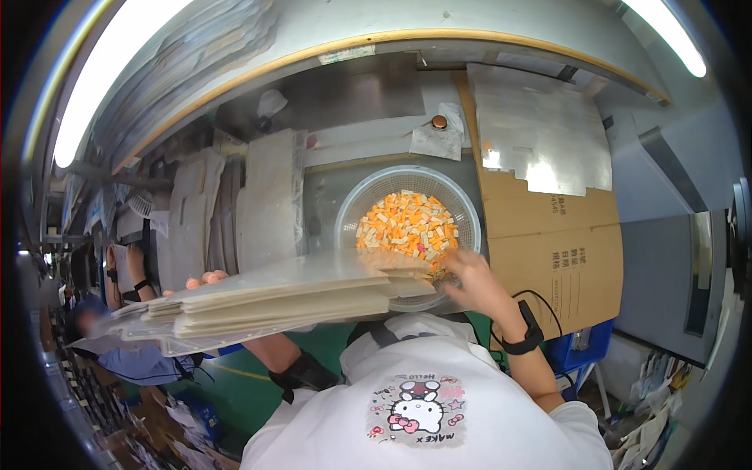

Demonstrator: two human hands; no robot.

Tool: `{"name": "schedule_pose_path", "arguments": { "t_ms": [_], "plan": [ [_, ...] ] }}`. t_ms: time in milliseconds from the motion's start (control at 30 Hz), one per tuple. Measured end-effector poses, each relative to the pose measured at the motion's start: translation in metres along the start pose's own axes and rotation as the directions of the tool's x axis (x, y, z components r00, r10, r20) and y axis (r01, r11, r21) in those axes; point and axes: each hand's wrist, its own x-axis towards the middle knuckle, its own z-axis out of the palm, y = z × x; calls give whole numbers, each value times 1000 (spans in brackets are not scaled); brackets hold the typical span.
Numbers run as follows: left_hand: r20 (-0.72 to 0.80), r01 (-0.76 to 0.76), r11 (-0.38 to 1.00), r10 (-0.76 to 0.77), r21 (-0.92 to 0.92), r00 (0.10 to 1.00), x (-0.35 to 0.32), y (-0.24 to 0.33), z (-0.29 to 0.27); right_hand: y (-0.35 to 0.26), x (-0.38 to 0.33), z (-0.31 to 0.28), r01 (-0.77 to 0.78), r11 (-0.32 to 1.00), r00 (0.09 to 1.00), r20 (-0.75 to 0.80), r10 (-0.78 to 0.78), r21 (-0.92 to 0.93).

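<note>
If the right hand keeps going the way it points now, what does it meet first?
Most likely the orange and cream pieces heaped in the white mesh basket. The right hand already reaches over its near rim, though depth is hard to judge.

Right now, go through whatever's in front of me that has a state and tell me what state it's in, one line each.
Round mesh basket: upright, mostly filled with small orange and cream pieces.
Stack of flat clear bags: held level, overlapping the basket's near rim.
Left hand: under the stack, fingertips showing at its far edge.
Right hand: reaching into the basket at its near edge; grip unclear.
Cardboard sheet: lying flat.
</note>
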Motion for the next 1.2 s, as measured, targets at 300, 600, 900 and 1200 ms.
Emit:
{"name": "schedule_pose_path", "arguments": {
  "t_ms": [300, 600, 900, 1200],
  "plan": [
    [-138, -59, 992, 74, 108, 988, 0, 1, -1, 19, -12, 35, 167, 985, 966, 206, -157, -32],
    [-28, 41, 999, -41, 10, 999, 19, 1, 13, 39, 56, 36, 149, 987, 983, 116, -141, -62],
    [-391, 85, 967, 16, 238, 920, 13, 3, -17, -1, 74, 4, 165, 45, 905, -133, -405, 985],
    [-787, 230, 964, -41, 130, 616, 34, -26, -16, -18, 4, 63, -223, -435, 970, 244, -8, 872]
  ]
}}
